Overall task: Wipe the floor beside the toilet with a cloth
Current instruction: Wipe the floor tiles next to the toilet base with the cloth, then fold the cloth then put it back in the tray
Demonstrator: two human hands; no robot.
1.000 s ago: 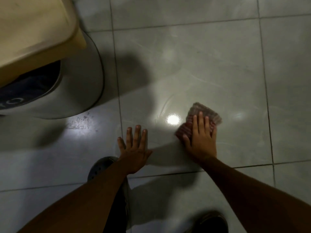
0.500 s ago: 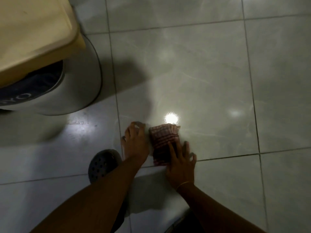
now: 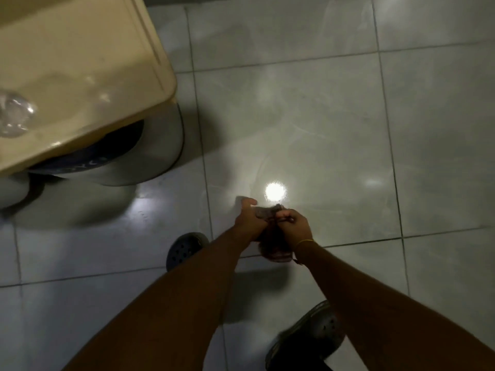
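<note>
A reddish checked cloth [image 3: 273,246] hangs bunched between both hands, lifted off the grey tiled floor [image 3: 308,124]. My left hand [image 3: 247,219] grips its upper left part with the thumb stuck out. My right hand [image 3: 294,223], with a thin yellow band at the wrist, is closed on its upper right part. The cloth's lower end droops below the wrists. The toilet [image 3: 150,156], with a cream tank lid [image 3: 80,76] over a pale base, stands at the upper left, well left of the hands.
A bright lamp reflection [image 3: 275,192] glares on the glossy tile just beyond the hands. My dark perforated clogs sit on the floor, the left clog [image 3: 184,249] beside my left forearm and the right clog [image 3: 308,338] at the bottom. A wall edge runs along the top.
The cloth was pressed flat on the floor under my right hand and slid leftward. Now both hands have gathered it and raised it off the tile; the view has risen.
</note>
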